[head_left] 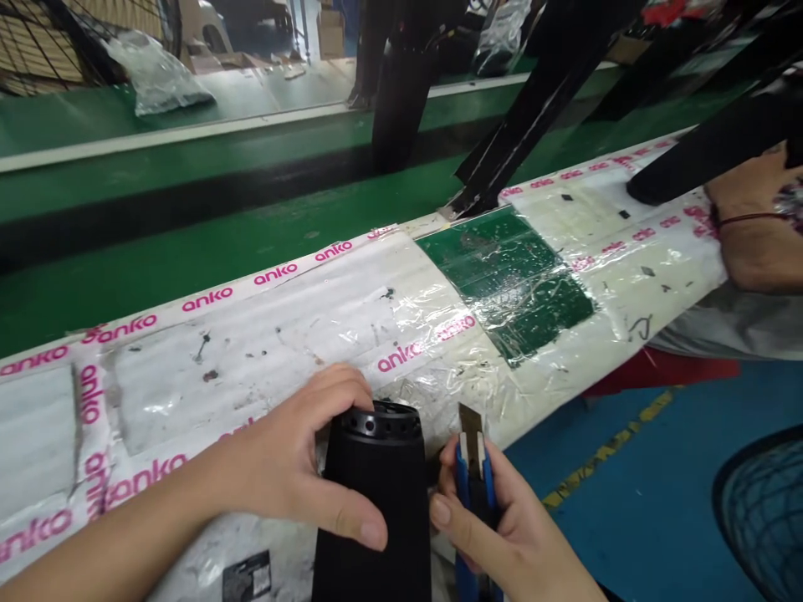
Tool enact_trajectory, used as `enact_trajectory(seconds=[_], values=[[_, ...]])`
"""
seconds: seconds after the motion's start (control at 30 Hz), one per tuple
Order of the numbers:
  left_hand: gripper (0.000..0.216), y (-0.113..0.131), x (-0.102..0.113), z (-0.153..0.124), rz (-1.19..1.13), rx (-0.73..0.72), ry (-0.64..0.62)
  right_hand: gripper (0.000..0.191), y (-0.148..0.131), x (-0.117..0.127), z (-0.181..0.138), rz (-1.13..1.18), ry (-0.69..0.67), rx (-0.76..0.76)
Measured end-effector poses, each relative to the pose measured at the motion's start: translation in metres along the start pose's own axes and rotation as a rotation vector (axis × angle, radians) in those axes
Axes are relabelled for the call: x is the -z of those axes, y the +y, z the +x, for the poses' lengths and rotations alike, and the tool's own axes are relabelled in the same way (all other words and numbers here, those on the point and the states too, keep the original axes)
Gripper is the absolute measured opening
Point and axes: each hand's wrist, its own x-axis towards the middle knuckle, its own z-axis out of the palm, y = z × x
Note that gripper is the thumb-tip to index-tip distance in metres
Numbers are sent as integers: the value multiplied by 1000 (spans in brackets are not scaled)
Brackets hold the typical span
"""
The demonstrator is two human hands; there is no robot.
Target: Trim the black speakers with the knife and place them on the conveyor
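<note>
My left hand [301, 460] is wrapped over the upper end of a black tapered tube [376, 518], with the thumb lying across its front. A ring with small holes [382, 425] rims the tube's top. Just right of the tube, my right hand [502, 527] grips a blue utility knife [477, 485]. Its blade [470, 422] sticks out, pointing up and away from me, apart from the tube. The tube's lower end runs out of view at the bottom.
Beneath lies a bench covered in white sheeting with pink "anko" tape [276, 274] and a green patch [514, 284]. Beyond runs a green conveyor belt [251, 217]. On the right, a co-worker's arm [753, 226] is beside another black tube [703, 159]. A dark mesh [765, 502] stands at lower right.
</note>
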Motion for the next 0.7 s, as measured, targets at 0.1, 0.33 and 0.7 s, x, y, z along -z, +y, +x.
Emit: enact_trajectory(seconds=[0.1,0.33,0.7], values=[[58,-6,-6,-6,-103,51,17,49,9,-3,-8,-29,-6,-10],[48,-7,-15,-12,-166,27,34,25,-14,15,-6,-976,83,751],[47,-9,-15,-8,-199,-13,28,16,-60,21,16,-1498,35,1046]])
